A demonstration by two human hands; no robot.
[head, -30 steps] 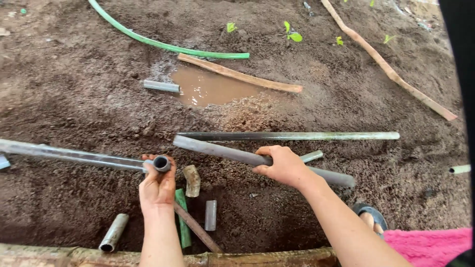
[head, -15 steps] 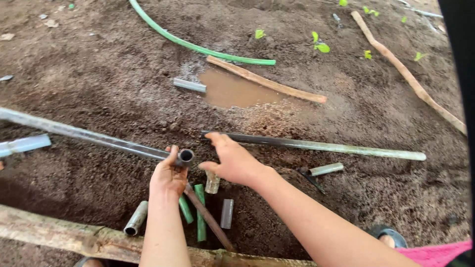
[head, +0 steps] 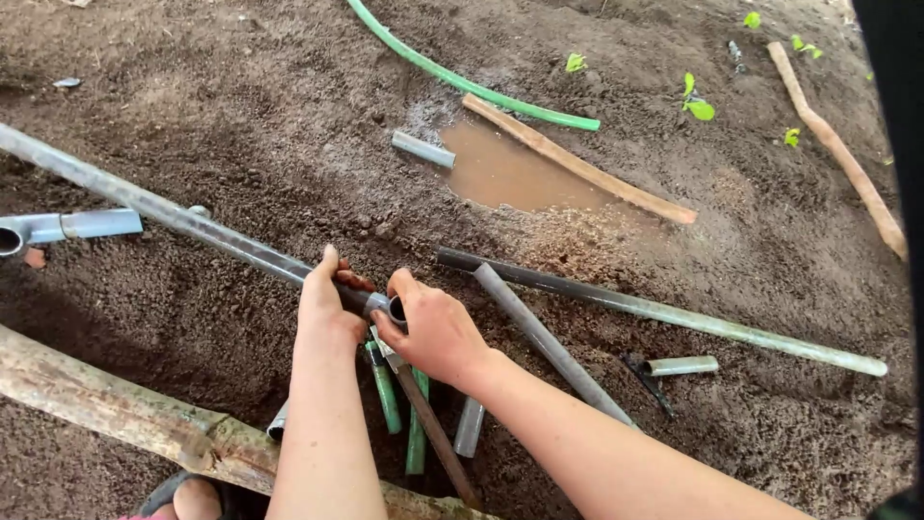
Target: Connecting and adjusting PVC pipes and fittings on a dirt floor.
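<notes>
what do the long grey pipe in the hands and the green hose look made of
Long grey pipe: probably rigid plastic, likely PVC; uniform matte grey, dead straight, dirt-smeared. Green hose: flexible plastic or rubber; it curves smoothly across the soil with a slight sheen.

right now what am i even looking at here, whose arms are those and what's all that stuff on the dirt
This is one view, from a camera worn on a person's head, looking down at their own two bare arms over dark, damp soil.

The left hand grips the end of a long grey pipe that runs away up to the left. The right hand is closed around a small grey fitting right at that pipe's end.

Below the hands lie short green pipe pieces and short grey ones. Two more long grey pipes lie to the right. Further off there is a muddy puddle, a green hose, a wooden stick and a few seedlings. A rough log crosses the near edge.
</notes>
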